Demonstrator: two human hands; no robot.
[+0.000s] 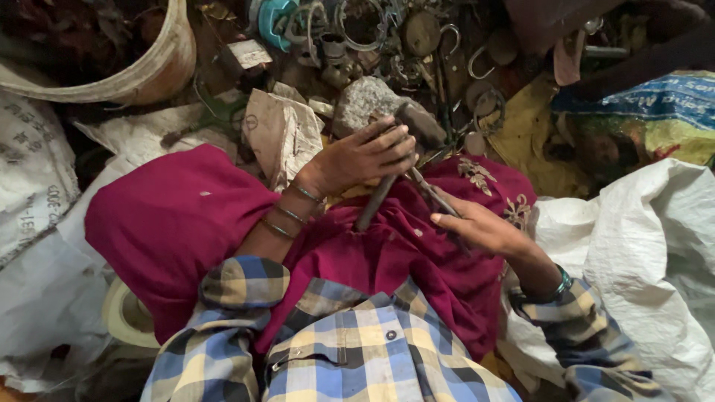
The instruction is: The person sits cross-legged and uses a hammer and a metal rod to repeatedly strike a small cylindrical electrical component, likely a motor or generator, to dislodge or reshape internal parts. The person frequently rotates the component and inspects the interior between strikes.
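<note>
- Gripping: I am seeing the left hand [365,156] wrapping its fingers around the hammer [398,160], closed high on the handle, just below the dark head.
- Hammer's long axis is running diagonally, head up toward the grey stone [363,100], handle end pointing down toward the magenta cloth [186,216] on the lap.
- Right hand [480,227] is lying lower and to the right, fingers pinching a thin metal rod [432,195] that is slanting up toward the hammer head; the two tools are crossing just beside the left hand.
- Left hand is sitting nearer the stone than the right.
- Scrap metal pile [417,37] of rings and hooks is lying beyond the stone.
- I am not making out the rod's tip: it is hiding behind the hammer handle, and dim light is blurring the contact point.
</note>
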